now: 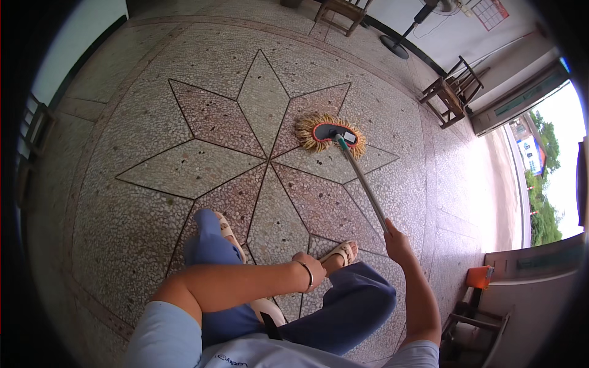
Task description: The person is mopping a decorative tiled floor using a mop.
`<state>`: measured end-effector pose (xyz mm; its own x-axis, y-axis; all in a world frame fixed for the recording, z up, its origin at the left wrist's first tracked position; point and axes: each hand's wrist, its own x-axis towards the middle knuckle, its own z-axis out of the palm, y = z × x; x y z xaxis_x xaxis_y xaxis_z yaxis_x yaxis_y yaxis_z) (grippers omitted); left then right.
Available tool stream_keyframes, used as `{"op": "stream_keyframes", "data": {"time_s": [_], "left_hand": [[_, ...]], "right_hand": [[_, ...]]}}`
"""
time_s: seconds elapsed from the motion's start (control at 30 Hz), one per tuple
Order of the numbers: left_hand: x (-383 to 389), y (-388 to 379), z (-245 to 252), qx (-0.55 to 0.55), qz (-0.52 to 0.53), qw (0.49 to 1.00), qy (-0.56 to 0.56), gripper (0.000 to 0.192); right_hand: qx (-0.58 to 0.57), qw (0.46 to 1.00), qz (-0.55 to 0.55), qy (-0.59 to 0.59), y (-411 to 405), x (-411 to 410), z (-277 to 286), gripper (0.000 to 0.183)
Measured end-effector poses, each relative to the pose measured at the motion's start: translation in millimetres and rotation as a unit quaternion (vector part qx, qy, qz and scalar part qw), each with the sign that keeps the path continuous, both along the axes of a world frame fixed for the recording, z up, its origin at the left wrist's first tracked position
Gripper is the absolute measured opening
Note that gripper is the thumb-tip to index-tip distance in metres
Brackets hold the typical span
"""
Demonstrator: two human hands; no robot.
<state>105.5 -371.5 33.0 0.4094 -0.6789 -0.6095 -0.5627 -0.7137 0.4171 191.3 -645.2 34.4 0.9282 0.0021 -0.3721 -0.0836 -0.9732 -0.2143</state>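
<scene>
My right hand point(398, 243) grips the metal handle point(366, 181) of a mop. At the far end, the mop's yellow string head point(307, 133) lies on the floor, around a dark plate point(324, 132) with an orange-red rim. That head covers part of two points of the star inlaid in the terrazzo floor point(221, 165). My left hand point(312, 271), with a bangle at the wrist, is held across my body near my right sandal point(346, 250). Its fingers look curled in and partly hidden, and nothing shows in it.
Wooden chairs stand at the back point(343, 14) and by the right wall point(448, 99). A standing fan point(395, 46) is at the back right. An orange bucket point(478, 277) sits beside the open doorway point(499, 184). Further wooden furniture point(39, 129) lines the left edge.
</scene>
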Motion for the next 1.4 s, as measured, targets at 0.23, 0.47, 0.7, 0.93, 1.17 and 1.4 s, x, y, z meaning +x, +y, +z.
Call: {"op": "stream_keyframes", "data": {"time_s": [0.23, 0.47, 0.7, 0.93, 1.17, 1.4], "left_hand": [[-13.2, -1.5, 1.3, 0.005, -0.065, 0.998, -0.002, 0.031], [-32.1, 0.3, 6.4, 0.003, -0.107, 0.994, 0.015, 0.034], [-26.2, -9.6, 0.7, 0.008, -0.087, 0.996, 0.004, 0.035], [-7.7, -8.9, -0.2, 0.006, -0.052, 0.998, 0.029, 0.039], [13.9, 6.0, 11.9, -0.031, 0.057, 0.997, -0.046, 0.038], [-1.0, 2.5, 3.5, -0.024, -0.012, 0.999, -0.039, 0.038]], "right_hand": [[-0.008, 0.994, -0.095, 0.045, -77.4, -202.9, 91.7, 0.043], [0.024, 0.979, -0.181, 0.087, -83.8, -232.4, 111.6, 0.042], [0.053, 0.99, -0.126, 0.019, -67.6, -66.5, 5.4, 0.044], [0.067, 0.986, -0.147, -0.037, 3.9, 133.8, -65.9, 0.051], [-0.029, 0.994, -0.082, -0.062, 0.6, 121.7, -48.2, 0.057], [-0.083, 0.987, -0.139, 0.025, -49.0, -78.1, 20.4, 0.049]]}}
